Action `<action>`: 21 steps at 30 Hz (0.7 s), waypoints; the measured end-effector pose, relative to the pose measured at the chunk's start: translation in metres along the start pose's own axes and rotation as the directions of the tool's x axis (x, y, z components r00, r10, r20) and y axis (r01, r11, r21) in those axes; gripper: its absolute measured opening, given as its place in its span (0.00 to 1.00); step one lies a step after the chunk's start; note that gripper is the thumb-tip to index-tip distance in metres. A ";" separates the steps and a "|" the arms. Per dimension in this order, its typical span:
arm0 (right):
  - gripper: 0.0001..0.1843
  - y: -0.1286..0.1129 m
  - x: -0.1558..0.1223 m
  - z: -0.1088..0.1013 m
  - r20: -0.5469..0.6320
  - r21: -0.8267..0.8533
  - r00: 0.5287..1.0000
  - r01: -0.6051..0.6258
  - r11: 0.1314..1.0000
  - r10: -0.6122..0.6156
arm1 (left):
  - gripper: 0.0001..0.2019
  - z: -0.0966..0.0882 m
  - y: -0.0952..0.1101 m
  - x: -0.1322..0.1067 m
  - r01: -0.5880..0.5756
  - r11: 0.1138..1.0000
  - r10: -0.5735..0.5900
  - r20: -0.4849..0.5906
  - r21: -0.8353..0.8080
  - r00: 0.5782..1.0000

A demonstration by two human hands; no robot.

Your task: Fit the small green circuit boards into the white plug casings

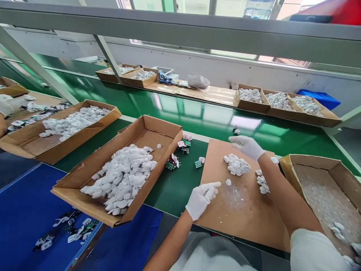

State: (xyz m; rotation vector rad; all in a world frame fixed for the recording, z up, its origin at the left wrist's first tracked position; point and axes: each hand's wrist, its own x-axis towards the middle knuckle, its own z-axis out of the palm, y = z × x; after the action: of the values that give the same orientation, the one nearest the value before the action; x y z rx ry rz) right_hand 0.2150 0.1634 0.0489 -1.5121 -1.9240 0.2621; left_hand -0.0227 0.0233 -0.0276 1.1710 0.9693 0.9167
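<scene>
My left hand (pixel 201 199), in a white glove, sits at the near edge of a brown cardboard sheet (pixel 242 218), its fingers closed and holding nothing visible. My right hand (pixel 247 146), also gloved, is spread above the sheet's far edge. Between them lies a heap of small white plastic pieces (pixel 237 164), with a narrower heap (pixel 263 181) beside my right forearm. A single white piece (pixel 228 182) lies close to my left fingers. White powdery flecks (pixel 235 197) dust the sheet.
Small circuit boards (pixel 172 164) with white parts lie on the green conveyor belt (pixel 191 116). A cardboard tray (pixel 158 132) of white pieces stands to my left, and a box (pixel 318 163) stands to my right. More trays line the belt's far side.
</scene>
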 end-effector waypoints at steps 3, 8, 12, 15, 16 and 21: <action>0.04 -0.026 -0.066 0.005 0.321 -0.066 0.941 0.135 0.989 -0.107 | 0.23 -0.001 0.000 -0.001 -0.012 0.998 0.012 0.002 0.054 1.000; 0.06 -0.049 -0.141 0.027 0.294 -0.199 0.955 0.097 0.975 -0.035 | 0.21 -0.002 0.004 -0.003 -0.029 0.989 0.028 0.014 0.147 1.000; 0.12 -0.043 -0.153 0.022 0.217 -0.182 0.976 0.032 0.983 0.009 | 0.20 -0.002 0.005 -0.005 -0.027 0.981 0.025 0.013 0.194 1.000; 0.08 -0.029 -0.164 0.000 0.121 -0.091 0.992 -0.012 0.996 0.023 | 0.20 -0.002 0.004 -0.006 -0.015 0.985 0.015 0.000 0.170 1.000; 0.08 -0.022 -0.170 -0.009 0.058 -0.057 0.997 -0.045 0.997 0.048 | 0.20 -0.002 0.004 -0.006 -0.013 0.987 0.014 -0.002 0.163 1.000; 0.14 0.032 -0.209 -0.047 -0.380 -0.130 0.831 -0.484 0.865 0.407 | 0.20 -0.002 0.003 -0.006 -0.026 0.981 0.022 0.018 0.192 1.000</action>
State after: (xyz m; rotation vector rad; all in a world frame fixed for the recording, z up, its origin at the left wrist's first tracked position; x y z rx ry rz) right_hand 0.2909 -0.0302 -0.0112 -2.0078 -1.3381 -0.0210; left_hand -0.0270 0.0186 -0.0246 1.3535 1.0502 0.8450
